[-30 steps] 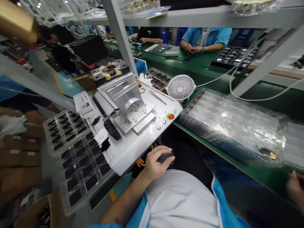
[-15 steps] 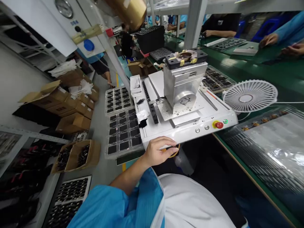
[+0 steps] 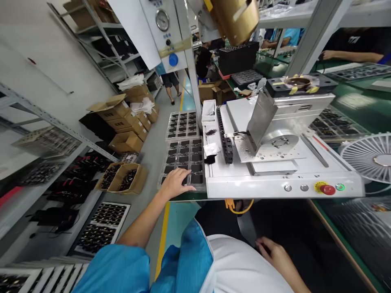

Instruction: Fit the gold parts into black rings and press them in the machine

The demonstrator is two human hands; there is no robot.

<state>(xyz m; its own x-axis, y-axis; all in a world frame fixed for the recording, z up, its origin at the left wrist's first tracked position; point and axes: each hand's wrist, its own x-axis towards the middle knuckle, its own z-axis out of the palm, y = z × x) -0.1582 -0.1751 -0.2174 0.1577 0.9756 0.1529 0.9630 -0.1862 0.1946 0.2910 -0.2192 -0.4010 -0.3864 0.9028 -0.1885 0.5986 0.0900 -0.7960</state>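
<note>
My left hand (image 3: 175, 184) is over the near right corner of a clear plastic tray (image 3: 160, 179) that holds flat black square parts (image 3: 196, 167). Its fingers stretch to the right with the thumb apart, so it is open; whether the fingertips touch a part I cannot tell. My right hand (image 3: 275, 253) is low by my lap, below the machine's front edge, its fingers curled together. Anything inside those fingers is hidden. Right of the tray stands a white machine base (image 3: 232, 185) carrying a metal block (image 3: 277, 122) with a black fixture (image 3: 301, 84) on top.
A second tray (image 3: 182, 124) lies behind the first. On the base are a white box (image 3: 209, 110), a black strip (image 3: 225, 140) and tweezers (image 3: 314, 150). A red button (image 3: 327, 189) sits at front right, near a white fan (image 3: 372, 156). A brass-coloured cylinder (image 3: 236, 20) hangs above.
My left hand has moved from the machine's front edge leftward to over the near tray. My right hand has come into view at the lap. The whole view has swung left.
</note>
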